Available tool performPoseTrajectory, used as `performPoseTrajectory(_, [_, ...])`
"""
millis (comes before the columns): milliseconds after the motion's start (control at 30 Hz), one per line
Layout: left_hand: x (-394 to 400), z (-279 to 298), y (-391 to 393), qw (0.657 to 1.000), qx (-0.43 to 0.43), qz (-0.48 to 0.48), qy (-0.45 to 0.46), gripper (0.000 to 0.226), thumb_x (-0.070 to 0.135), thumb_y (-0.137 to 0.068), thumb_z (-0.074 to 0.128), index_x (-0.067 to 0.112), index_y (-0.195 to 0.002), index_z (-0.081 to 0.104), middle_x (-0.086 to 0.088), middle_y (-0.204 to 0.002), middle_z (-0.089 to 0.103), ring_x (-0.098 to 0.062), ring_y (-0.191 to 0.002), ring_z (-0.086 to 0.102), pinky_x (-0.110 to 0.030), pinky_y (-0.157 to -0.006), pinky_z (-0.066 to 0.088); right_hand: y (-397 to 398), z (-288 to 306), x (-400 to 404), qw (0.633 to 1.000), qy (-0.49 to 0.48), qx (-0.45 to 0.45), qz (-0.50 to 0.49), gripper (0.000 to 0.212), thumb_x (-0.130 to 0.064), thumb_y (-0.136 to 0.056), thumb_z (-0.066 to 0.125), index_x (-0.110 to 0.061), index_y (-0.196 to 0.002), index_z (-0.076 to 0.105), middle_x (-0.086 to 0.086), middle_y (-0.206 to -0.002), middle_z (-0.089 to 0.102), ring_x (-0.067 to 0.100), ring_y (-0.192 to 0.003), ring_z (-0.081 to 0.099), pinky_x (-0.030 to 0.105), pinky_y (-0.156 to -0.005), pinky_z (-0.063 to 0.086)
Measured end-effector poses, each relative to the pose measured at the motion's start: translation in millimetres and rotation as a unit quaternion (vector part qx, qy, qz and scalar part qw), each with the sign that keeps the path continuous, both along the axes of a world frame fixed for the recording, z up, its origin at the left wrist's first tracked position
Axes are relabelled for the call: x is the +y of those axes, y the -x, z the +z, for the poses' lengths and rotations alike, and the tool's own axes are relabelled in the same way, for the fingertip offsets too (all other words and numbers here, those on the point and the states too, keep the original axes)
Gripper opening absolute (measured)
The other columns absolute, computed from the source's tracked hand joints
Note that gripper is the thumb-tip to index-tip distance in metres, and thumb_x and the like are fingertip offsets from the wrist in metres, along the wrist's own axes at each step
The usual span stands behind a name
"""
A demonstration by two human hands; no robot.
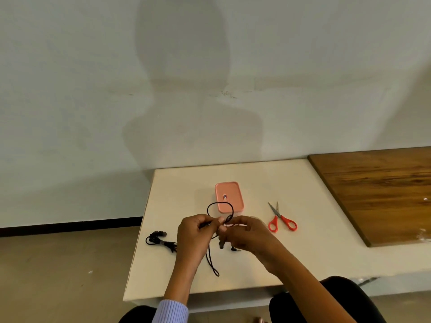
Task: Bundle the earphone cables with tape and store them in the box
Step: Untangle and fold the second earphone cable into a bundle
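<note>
Earphone cable [212, 259] pinched in both grips, left hand [194, 231], right hand [247, 234], mid-coiling; second bundle [158, 240] laid on tabletop [303, 252]; box [229, 197] seen lidded, storing judged pending.

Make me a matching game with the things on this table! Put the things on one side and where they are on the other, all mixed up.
Things:
1. pink box
2. red scissors
3. bundled earphones
4. loose black cable

Places:
A. held in both hands
B. lying on the table to the left of the hands
C. behind the hands, lid on
D. to the right of the box

Pairs: 1-C, 2-D, 3-B, 4-A
</note>
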State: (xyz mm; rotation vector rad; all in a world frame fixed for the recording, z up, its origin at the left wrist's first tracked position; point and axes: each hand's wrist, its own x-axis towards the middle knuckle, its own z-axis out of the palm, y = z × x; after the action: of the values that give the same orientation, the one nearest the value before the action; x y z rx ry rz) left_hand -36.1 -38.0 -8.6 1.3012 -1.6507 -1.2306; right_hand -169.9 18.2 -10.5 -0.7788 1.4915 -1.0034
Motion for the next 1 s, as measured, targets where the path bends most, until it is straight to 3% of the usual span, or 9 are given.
performPoseTrajectory(100, [-1,-2,0,1.0,-0.006,0.008,0.01,0.018,0.027,-0.079,0.073,0.013,-0.067,0.073,-0.004,-0.06,0.068,-0.009,-0.056,0.059,-0.016,-0.056,0.044,-3,-1,0,0.998,0.009,0.059,0.022,0.028,-0.031,-0.08,0.072,-0.013,-0.101,0.069,0.0,-0.089,0.075,0.009,-0.087,0.07,0.036,-0.089,0.052])
performPoseTrajectory(267, [-2,-5,-2,0.999,-0.033,0.013,0.039,0.018,0.028,-0.078,0.073,0.011,-0.073,0.074,0.001,-0.064,0.07,-0.011,-0.063,0.064,-0.02,-0.06,0.046,3,4,-2,0.999,-0.037,0.006,-0.013,0.017,-0.019,-0.091,0.057,-0.007,-0.094,0.068,0.008,-0.096,0.073,0.016,-0.093,0.069,0.032,-0.084,0.056])
performPoseTrajectory(433, [-2,-7,-4,0.989,-0.116,0.001,0.091,0.017,0.03,-0.079,0.073,0.014,-0.074,0.073,0.015,-0.054,0.057,0.001,-0.051,0.054,-0.007,-0.05,0.036,14,26,5,0.996,-0.013,-0.066,-0.054,0.02,-0.015,-0.093,0.053,-0.001,-0.094,0.067,0.01,-0.079,0.072,0.018,-0.068,0.068,0.026,-0.063,0.053])
performPoseTrajectory(633, [4,-3,0,0.984,-0.126,-0.099,0.078,0.011,0.027,-0.081,0.071,0.017,-0.079,0.072,0.01,-0.068,0.065,0.002,-0.056,0.056,-0.004,-0.056,0.038,9,36,-9,0.992,0.098,-0.052,-0.067,0.03,-0.029,-0.096,0.049,-0.007,-0.096,0.07,0.009,-0.098,0.074,0.016,-0.09,0.071,0.023,-0.077,0.057])
performPoseTrajectory(733, [6,2,-2,0.988,-0.079,-0.119,0.057,0.007,0.022,-0.081,0.071,0.02,-0.075,0.071,0.004,-0.061,0.064,-0.004,-0.053,0.058,-0.011,-0.055,0.041,5,33,-13,0.996,0.087,0.025,-0.002,0.039,-0.043,-0.097,0.04,-0.017,-0.095,0.069,0.003,-0.105,0.072,0.013,-0.099,0.067,0.023,-0.089,0.053])
performPoseTrajectory(800, [4,3,-5,0.993,-0.035,-0.109,0.043,0.01,0.021,-0.081,0.071,0.023,-0.072,0.07,-0.006,-0.064,0.068,-0.019,-0.061,0.064,-0.022,-0.062,0.048,5,26,-13,0.981,0.077,0.166,0.061,0.059,-0.057,-0.093,0.031,-0.011,-0.097,0.068,0.009,-0.107,0.069,0.019,-0.098,0.065,0.032,-0.094,0.049])
performPoseTrajectory(867, [1,3,-7,0.995,-0.008,-0.087,0.045,0.01,0.026,-0.08,0.071,0.023,-0.071,0.07,-0.01,-0.061,0.066,-0.019,-0.056,0.059,-0.021,-0.059,0.045,6,21,-9,0.937,0.075,0.321,0.12,0.071,-0.064,-0.087,0.023,-0.007,-0.086,0.066,0.014,-0.09,0.068,0.018,-0.074,0.061,0.027,-0.076,0.047])
performPoseTrajectory(933, [0,4,-10,0.996,-0.003,-0.065,0.062,0.017,0.036,-0.078,0.069,0.021,-0.07,0.07,-0.01,-0.056,0.06,-0.01,-0.05,0.048,-0.018,-0.053,0.038,9,22,-6,0.902,0.097,0.397,0.142,0.064,-0.062,-0.086,0.028,-0.011,-0.079,0.065,0.008,-0.077,0.066,0.013,-0.063,0.055,0.024,-0.064,0.043])
performPoseTrajectory(1000, [-1,5,-10,0.996,0.004,-0.055,0.069,0.022,0.041,-0.076,0.067,0.02,-0.071,0.071,-0.007,-0.058,0.062,-0.012,-0.051,0.049,-0.018,-0.053,0.038,11,25,-4,0.908,0.144,0.371,0.131,0.04,-0.05,-0.088,0.048,-0.016,-0.093,0.069,-0.003,-0.085,0.07,0.007,-0.074,0.061,0.017,-0.071,0.048])
